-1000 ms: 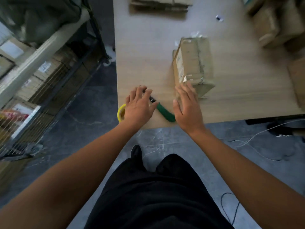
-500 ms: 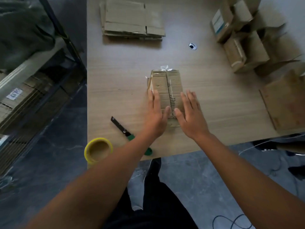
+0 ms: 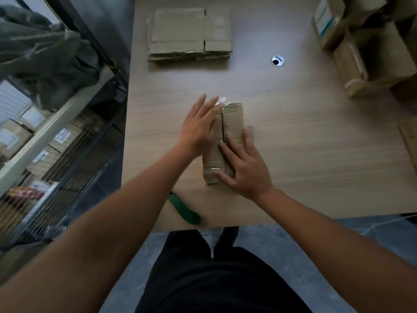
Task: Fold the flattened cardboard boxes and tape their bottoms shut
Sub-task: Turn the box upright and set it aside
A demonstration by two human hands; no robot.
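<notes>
- Left hand, fingers straight and holding nothing, has slid from the near end of the box toward its far end, smoothing the tape.
- Right hand, equally flat, presses the near end.
- Box lies mid-counter, its bottom seam seemingly sealed.
- Flattened boxes wait at the far side.

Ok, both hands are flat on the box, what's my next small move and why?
Probably slide the left hand along the seam of the box and press the loose tape end down over the far edge. It sticks up crinkled there, while the right hand lies flat on the near part, steadying the box.
</notes>
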